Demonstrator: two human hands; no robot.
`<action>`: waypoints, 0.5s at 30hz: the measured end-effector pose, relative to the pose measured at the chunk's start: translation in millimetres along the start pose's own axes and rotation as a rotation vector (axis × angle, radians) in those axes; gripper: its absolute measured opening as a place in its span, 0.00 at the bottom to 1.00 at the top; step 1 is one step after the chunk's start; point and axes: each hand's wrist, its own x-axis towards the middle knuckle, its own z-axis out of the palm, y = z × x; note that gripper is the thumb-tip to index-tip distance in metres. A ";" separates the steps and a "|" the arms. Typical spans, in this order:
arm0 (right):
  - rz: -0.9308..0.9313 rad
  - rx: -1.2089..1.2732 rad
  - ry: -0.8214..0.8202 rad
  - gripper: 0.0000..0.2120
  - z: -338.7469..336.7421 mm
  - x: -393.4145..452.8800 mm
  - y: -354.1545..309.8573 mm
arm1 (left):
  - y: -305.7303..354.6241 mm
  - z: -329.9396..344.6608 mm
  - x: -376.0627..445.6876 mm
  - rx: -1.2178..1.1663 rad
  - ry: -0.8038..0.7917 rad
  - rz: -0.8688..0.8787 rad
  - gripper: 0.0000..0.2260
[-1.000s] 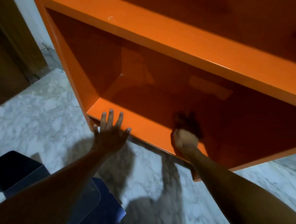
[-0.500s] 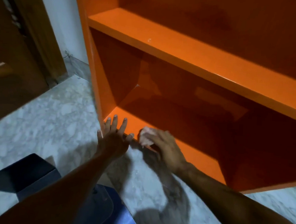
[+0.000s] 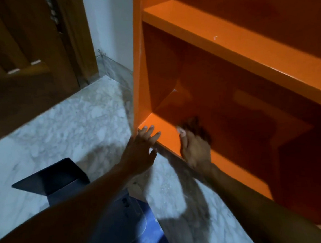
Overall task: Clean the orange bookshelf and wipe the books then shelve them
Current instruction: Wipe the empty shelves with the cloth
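Observation:
The orange bookshelf (image 3: 235, 47) fills the right of the view, with its bottom board (image 3: 166, 135) low near the floor. My left hand (image 3: 141, 148) lies flat, fingers apart, on the front left corner of that bottom board. My right hand (image 3: 195, 149) rests on the same board a little to the right, fingers curled over a small pale cloth (image 3: 179, 130) of which only a corner shows. The fingertips are blurred in shadow. No books stand on the shelves in view.
A marble floor (image 3: 65, 130) spreads to the left. A dark blue book-like object (image 3: 58, 182) lies on the floor under my left forearm, with a blue one (image 3: 149, 231) beside it. A brown wooden door (image 3: 28, 57) and a white wall stand at the left.
My right hand swept from the middle of the bottom board toward its left end, then pushed back in over the board. My left hand stayed on the front corner. The view shifted left.

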 end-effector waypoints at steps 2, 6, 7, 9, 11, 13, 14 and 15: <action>-0.126 -0.014 -0.001 0.24 -0.4 -16.8 -21.3 | -11.1 -12.0 -9.5 -0.087 0.118 -0.032 0.18; -0.545 0.155 -0.150 0.23 -11.7 -32.5 -44.5 | -18.3 -40.5 -21.5 -0.105 0.298 -0.149 0.18; -0.593 0.208 -0.134 0.21 -16.5 -29.8 -49.1 | -21.2 -45.3 -22.1 -0.099 0.310 -0.142 0.20; -0.563 0.308 0.006 0.19 -21.1 -11.9 -51.5 | -23.5 -57.1 -20.2 -0.136 0.308 -0.089 0.25; -0.363 0.394 0.051 0.20 -17.0 20.7 -46.4 | -24.4 -69.3 -15.8 -0.160 0.308 -0.004 0.23; -0.179 0.358 0.083 0.21 -3.2 70.9 -31.9 | -22.1 -80.1 -9.1 -0.132 0.293 0.090 0.26; -0.092 0.320 0.104 0.23 6.0 98.8 -20.6 | -20.8 -84.3 -5.5 -0.115 0.291 0.132 0.28; -0.031 0.276 0.116 0.26 17.3 127.6 -8.8 | -21.0 -86.7 -2.0 -0.104 0.292 0.166 0.28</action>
